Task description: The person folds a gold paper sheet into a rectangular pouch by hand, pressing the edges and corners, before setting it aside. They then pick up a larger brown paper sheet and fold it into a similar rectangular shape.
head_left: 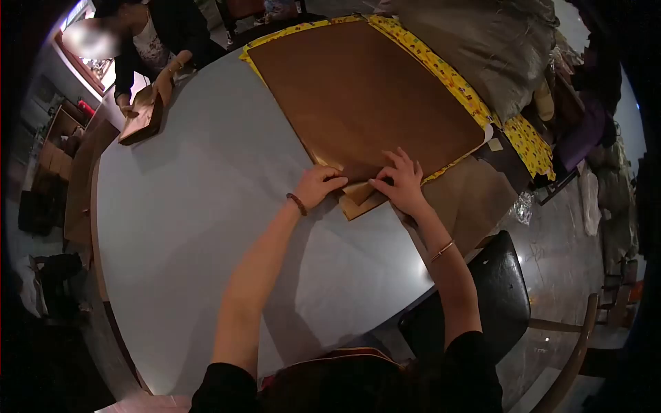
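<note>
as our left hand (318, 186) and right hand (406, 187) pinch the folded brown paper (354, 209), we presumably steady its creases.

Left bracelet (297, 204): one strand of small, dark reddish-brown beads, near the centre of the frame.
Right bangle (443, 250): narrow, gold-coloured, right of centre.
Left sleeve (224, 387): black, short, at the bottom edge left of centre.
Right sleeve (471, 365): likewise black and short, at the lower right of centre.
Forearms (259, 265): bare below both sleeve hems.
Fingers (334, 184): bare; nails too small to make out.
Front clothing (330, 385): dark, details lost in shadow at bottom centre.
</note>
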`<control>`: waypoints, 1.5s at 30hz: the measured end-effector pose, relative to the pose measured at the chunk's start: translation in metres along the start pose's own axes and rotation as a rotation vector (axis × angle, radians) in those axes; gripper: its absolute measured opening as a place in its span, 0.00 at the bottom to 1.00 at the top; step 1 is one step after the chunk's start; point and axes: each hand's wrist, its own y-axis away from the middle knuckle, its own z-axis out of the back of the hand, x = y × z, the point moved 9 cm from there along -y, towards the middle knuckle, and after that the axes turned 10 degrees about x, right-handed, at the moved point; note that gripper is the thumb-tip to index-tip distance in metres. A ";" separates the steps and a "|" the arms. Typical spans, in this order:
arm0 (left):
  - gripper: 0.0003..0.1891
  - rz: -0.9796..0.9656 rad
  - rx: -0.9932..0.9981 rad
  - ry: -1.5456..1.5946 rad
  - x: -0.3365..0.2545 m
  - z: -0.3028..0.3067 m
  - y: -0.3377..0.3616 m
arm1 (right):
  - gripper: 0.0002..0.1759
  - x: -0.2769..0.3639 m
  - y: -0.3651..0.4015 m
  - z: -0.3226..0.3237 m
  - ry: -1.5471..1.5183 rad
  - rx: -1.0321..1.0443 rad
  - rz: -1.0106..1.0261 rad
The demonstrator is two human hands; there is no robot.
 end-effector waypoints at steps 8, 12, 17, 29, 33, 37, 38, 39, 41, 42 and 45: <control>0.19 -0.181 -0.204 -0.315 -0.036 0.003 0.019 | 0.15 -0.008 -0.010 -0.002 -0.122 0.100 -0.081; 0.16 -0.040 -0.212 -0.170 -0.024 0.002 0.012 | 0.17 -0.012 -0.011 0.000 -0.213 0.097 -0.071; 0.16 -0.016 -0.169 -0.103 -0.013 0.003 0.008 | 0.23 0.011 -0.008 0.017 -0.094 0.023 0.012; 0.15 -0.224 -0.223 -0.119 -0.038 -0.002 0.010 | 0.12 0.029 -0.014 0.003 0.008 0.075 0.139; 0.13 -0.189 -0.190 -0.270 -0.046 0.000 0.014 | 0.13 0.036 -0.011 0.014 0.045 0.070 0.145; 0.11 -0.260 -0.258 -0.265 -0.050 0.001 0.020 | 0.13 0.031 -0.013 0.027 0.134 0.052 0.171; 0.11 -0.266 -0.254 -0.266 -0.049 0.001 0.019 | 0.13 0.024 -0.016 0.023 0.142 0.102 0.156; 0.11 -0.278 -0.268 -0.255 -0.049 0.002 0.019 | 0.13 0.020 -0.018 0.023 0.145 0.097 0.152; 0.11 -0.293 -0.282 -0.243 -0.047 0.006 0.018 | 0.13 0.015 -0.020 0.026 0.162 0.069 0.135; 0.11 -0.272 -0.276 -0.158 -0.042 0.010 0.016 | 0.13 0.013 -0.021 0.027 0.165 0.067 0.134; 0.11 -0.239 -0.284 -0.087 -0.039 0.020 0.016 | 0.11 0.021 -0.026 0.032 0.181 0.063 0.128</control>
